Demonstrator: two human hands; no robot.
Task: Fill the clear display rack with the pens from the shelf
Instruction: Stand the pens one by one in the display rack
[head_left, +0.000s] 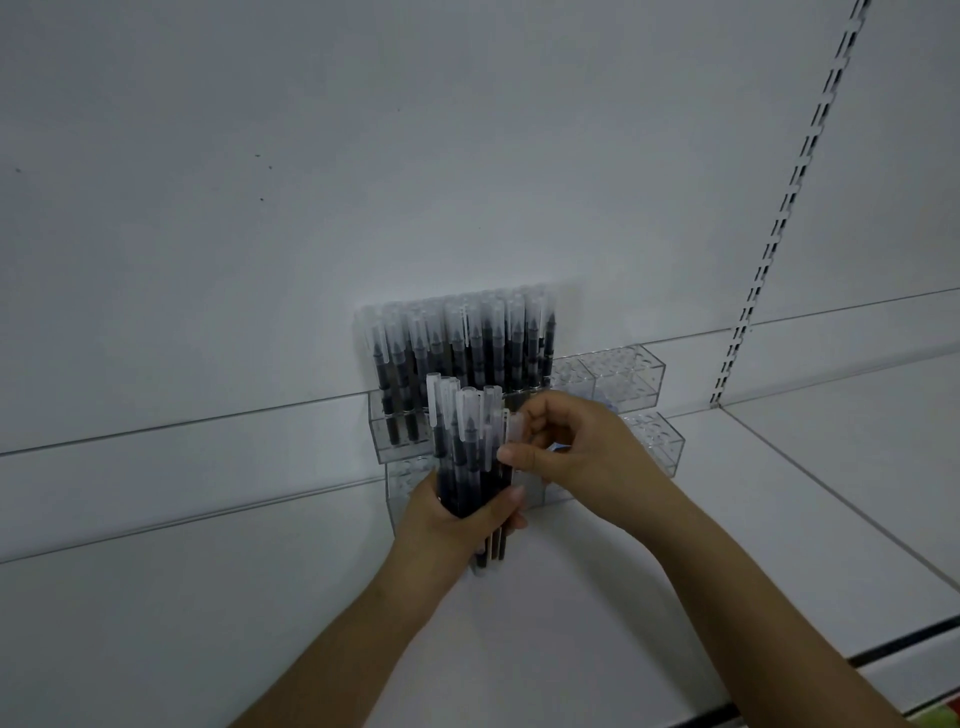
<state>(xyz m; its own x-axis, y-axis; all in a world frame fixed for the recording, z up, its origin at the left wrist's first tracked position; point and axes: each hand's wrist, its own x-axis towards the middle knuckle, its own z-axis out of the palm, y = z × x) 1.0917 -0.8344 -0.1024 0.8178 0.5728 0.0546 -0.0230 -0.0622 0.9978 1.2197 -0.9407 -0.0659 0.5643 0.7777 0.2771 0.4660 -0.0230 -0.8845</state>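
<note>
Two hands, left grip (457, 514) clutching pen bundle (470, 467), right grip (571, 452) pinching one pen, rack (644, 374) half hidden.

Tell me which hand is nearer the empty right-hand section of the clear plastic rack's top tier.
Right. The right hand sits just below-left of that empty section; the left hand grips a bundle of black pens farther left and lower.

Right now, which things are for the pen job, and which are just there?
For the job:
- bundle of pens in the left hand
- right hand pinching one pen
- clear display rack

Just there:
- white shelf
- slotted wall rail
</note>
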